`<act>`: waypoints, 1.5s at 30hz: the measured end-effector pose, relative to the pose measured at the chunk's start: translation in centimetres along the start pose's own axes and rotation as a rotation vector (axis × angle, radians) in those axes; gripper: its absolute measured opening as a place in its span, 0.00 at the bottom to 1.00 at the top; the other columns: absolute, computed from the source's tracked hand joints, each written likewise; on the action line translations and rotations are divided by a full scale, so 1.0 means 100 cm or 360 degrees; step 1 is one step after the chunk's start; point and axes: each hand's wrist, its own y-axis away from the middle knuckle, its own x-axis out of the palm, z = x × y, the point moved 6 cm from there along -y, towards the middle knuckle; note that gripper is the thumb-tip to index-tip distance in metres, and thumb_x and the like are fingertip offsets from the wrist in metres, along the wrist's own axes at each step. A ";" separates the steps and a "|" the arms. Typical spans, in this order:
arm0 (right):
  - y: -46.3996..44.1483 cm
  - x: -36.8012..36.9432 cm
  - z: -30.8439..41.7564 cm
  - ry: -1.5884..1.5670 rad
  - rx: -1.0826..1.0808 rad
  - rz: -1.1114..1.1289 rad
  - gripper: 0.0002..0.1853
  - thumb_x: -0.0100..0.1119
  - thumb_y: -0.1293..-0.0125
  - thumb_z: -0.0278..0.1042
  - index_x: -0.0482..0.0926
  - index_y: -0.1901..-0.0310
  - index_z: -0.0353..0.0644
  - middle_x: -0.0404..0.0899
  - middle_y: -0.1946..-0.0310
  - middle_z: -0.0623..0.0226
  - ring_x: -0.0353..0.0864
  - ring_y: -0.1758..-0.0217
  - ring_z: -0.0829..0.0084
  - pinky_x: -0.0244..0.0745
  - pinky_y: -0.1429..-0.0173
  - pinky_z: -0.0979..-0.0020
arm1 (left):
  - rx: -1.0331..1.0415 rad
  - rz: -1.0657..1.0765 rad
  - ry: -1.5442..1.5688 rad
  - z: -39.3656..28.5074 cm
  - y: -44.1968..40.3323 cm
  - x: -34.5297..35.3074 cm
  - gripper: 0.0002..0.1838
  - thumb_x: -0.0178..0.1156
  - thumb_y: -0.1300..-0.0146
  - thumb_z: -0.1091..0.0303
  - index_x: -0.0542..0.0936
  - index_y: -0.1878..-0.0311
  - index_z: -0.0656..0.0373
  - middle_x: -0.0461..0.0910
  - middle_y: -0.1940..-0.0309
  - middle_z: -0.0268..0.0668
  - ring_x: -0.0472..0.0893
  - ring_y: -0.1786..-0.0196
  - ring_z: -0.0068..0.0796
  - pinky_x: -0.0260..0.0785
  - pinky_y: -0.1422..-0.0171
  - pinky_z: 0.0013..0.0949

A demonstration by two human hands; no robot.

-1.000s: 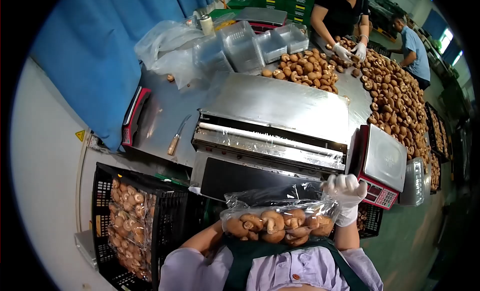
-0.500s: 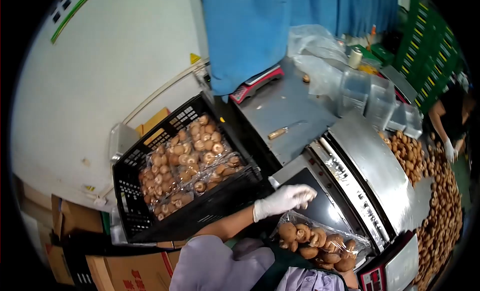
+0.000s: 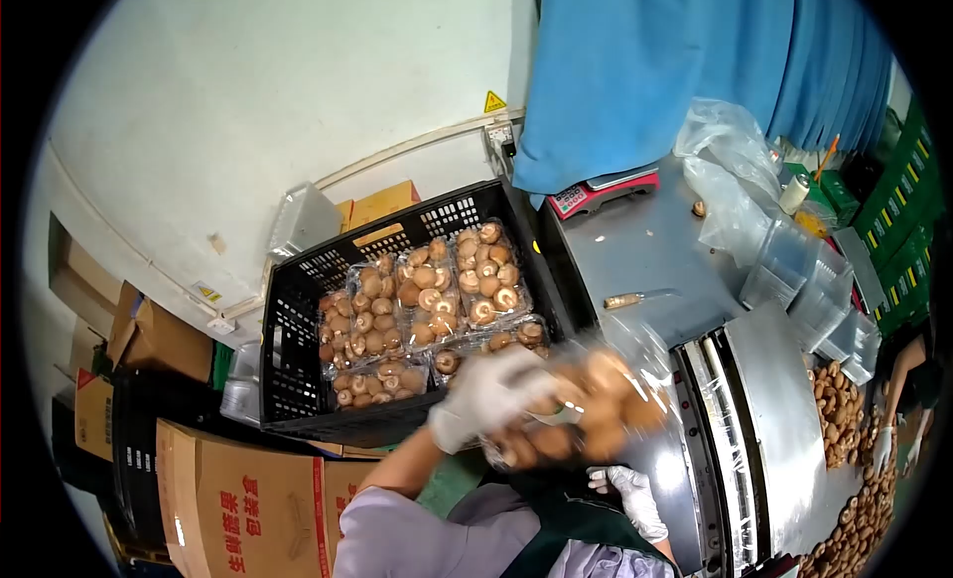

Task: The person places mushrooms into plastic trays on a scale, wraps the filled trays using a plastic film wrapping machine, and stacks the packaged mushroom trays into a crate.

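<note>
My left hand (image 3: 496,394), in a white glove and smeared by motion, grips the left side of a film-wrapped pack of mushrooms (image 3: 601,404). The pack is blurred and tilted, held above the front of the wrapping machine (image 3: 710,449). Below it, my gloved right hand (image 3: 633,501) is apart from the pack, fingers loosely bent and nothing visible in them. To the left stands a black plastic crate (image 3: 298,270) holding several wrapped packs of brown mushrooms (image 3: 427,290); my left hand is close to its near right corner.
A knife (image 3: 625,300) lies on the grey table (image 3: 635,250) near a red scale (image 3: 601,193). Clear plastic trays (image 3: 794,270) are stacked behind the machine. Loose mushrooms (image 3: 859,518) cover the right side, where a co-worker's gloved hand (image 3: 882,449) shows. Cardboard boxes (image 3: 243,489) stand at lower left.
The pack has been raised from the machine's front and carried toward the crate, now in my left hand. My right hand, formerly mostly hidden by the pack, shows. The view has swung left.
</note>
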 end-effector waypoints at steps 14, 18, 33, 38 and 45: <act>-0.020 0.004 0.016 -0.0076 0.0030 -0.0036 0.14 0.51 0.29 0.34 0.82 0.58 0.32 0.83 0.60 0.64 0.80 0.63 0.79 0.73 0.54 0.78 | -0.1731 -0.1064 -0.0859 0.335 0.145 -0.349 0.44 0.38 0.37 0.30 0.80 0.55 0.70 0.82 0.61 0.53 0.81 0.56 0.52 0.72 0.52 0.43; -0.025 0.004 0.019 -0.0015 -0.0026 -0.0087 0.12 0.52 0.29 0.31 0.82 0.57 0.33 0.83 0.63 0.66 0.79 0.64 0.81 0.74 0.55 0.79 | -0.1829 -0.0809 -0.0981 0.414 0.157 -0.318 0.42 0.39 0.35 0.34 0.65 0.35 0.65 0.68 0.39 0.57 0.67 0.35 0.53 0.60 0.33 0.41; -0.008 -0.004 -0.009 -0.0079 -0.0039 -0.0282 0.12 0.54 0.31 0.31 0.81 0.55 0.31 0.83 0.65 0.65 0.78 0.65 0.80 0.74 0.56 0.79 | -0.1569 -0.1104 -0.1227 0.309 0.124 -0.328 0.31 0.57 0.39 0.45 0.72 0.37 0.50 0.78 0.49 0.51 0.78 0.45 0.48 0.68 0.42 0.38; -0.010 -0.001 -0.005 0.0037 -0.0051 -0.0229 0.12 0.55 0.31 0.32 0.81 0.55 0.31 0.83 0.65 0.65 0.78 0.65 0.80 0.74 0.57 0.78 | -0.1489 -0.1201 -0.0707 0.406 0.158 -0.343 0.32 0.57 0.40 0.43 0.71 0.36 0.48 0.77 0.46 0.51 0.76 0.43 0.49 0.66 0.39 0.39; -0.012 -0.001 0.006 -0.0087 0.0011 -0.0233 0.15 0.55 0.31 0.36 0.81 0.55 0.29 0.83 0.63 0.62 0.79 0.64 0.76 0.74 0.55 0.76 | -0.1379 -0.1466 -0.0688 0.297 0.128 -0.326 0.31 0.67 0.44 0.51 0.74 0.39 0.53 0.81 0.50 0.45 0.80 0.51 0.32 0.69 0.44 0.32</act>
